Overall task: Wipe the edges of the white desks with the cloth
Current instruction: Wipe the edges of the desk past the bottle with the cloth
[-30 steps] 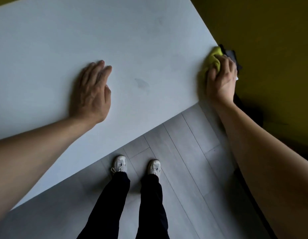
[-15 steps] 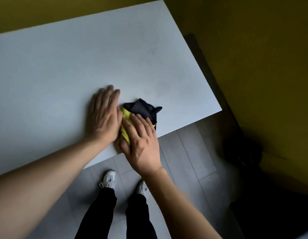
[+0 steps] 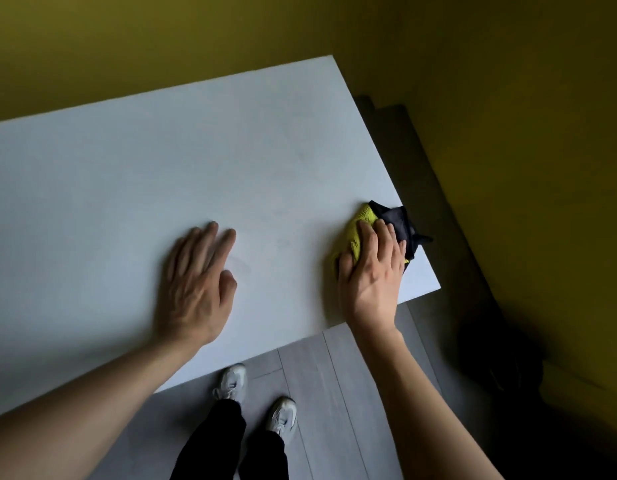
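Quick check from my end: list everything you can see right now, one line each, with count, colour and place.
desk: one, white, fills the left and centre
cloth: one, yellow-green and black, near the desk's right edge
floor: grey planks, below the desk
wall: olive yellow, behind and to the right
dark object: one, black, on the floor at right, unclear
shoes: two, white
trousers: black
left hand: flat on the desk
right hand: pressing the cloth

My left hand lay flat on the desk, well left of my right hand — it pressed the cloth at the desk's right edge, near the corner.
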Available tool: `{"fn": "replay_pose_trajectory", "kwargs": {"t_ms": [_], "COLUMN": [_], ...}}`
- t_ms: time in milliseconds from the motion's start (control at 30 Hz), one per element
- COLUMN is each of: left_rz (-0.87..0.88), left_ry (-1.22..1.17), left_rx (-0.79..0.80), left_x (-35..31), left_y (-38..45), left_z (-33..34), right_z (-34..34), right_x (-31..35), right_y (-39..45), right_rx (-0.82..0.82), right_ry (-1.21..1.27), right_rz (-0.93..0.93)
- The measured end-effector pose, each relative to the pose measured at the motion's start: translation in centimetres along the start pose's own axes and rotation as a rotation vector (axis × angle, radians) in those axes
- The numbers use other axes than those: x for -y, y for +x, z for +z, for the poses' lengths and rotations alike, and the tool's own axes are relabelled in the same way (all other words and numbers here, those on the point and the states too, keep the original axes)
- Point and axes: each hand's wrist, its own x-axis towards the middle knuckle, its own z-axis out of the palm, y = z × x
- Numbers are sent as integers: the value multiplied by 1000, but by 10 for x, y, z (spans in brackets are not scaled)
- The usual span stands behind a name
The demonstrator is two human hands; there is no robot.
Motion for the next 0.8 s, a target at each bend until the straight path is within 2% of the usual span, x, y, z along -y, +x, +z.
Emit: {"fn": "replay_pose_trajectory", "kwargs": {"t_ms": [133,267,433,600,800], "left_rz": [-35,-164,-78,-4,38], "left_ry": [37,-10,-118,-123,-39], "left_rx": [-6,-16,-25,22,99], "left_x": [-4,-18,-37,-54,-66], "left_y": [5,35,101,184,210], "left_z": [-1,1,13,29,38], "right_z": [24,50,79,101,122], "right_x": [13,25,38,54,71], "right_y": [61,112,173,239,315], "right_rx": [-4,-32,-48,-96,13], "right_ry": [-19,-53,-82,-82,-127], "right_rz": [-7,9,20,9,58]}}
